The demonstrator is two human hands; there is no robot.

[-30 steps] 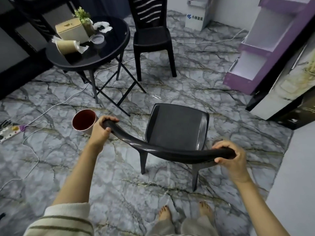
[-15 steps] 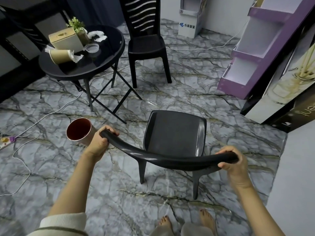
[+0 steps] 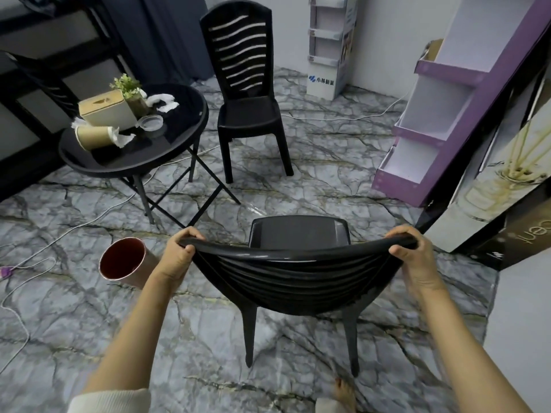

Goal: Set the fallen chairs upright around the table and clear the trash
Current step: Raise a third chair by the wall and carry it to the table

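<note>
The person grips the black chair (image 3: 298, 263) by the two ends of its curved top rail, the left hand (image 3: 176, 257) wrapped round one end and the right hand (image 3: 414, 257) round the other, fingers curled over the rim. Holding it wide like this likely gives control for carrying or steering it. It stands on its legs, well apart from the round table (image 3: 182, 135), on the near side of it. A second chair (image 3: 247, 93) is upright just beside the table on its far right. On the table lie a tipped paper cup (image 3: 92, 137), crumpled tissues (image 3: 164, 101), a clear lid (image 3: 150, 123), a cardboard box (image 3: 104, 110) and a small plant (image 3: 128, 86). A red-lined bin (image 3: 123, 260) sits on the floor on the near side of the table, close to the left hand, presumably for the trash.
</note>
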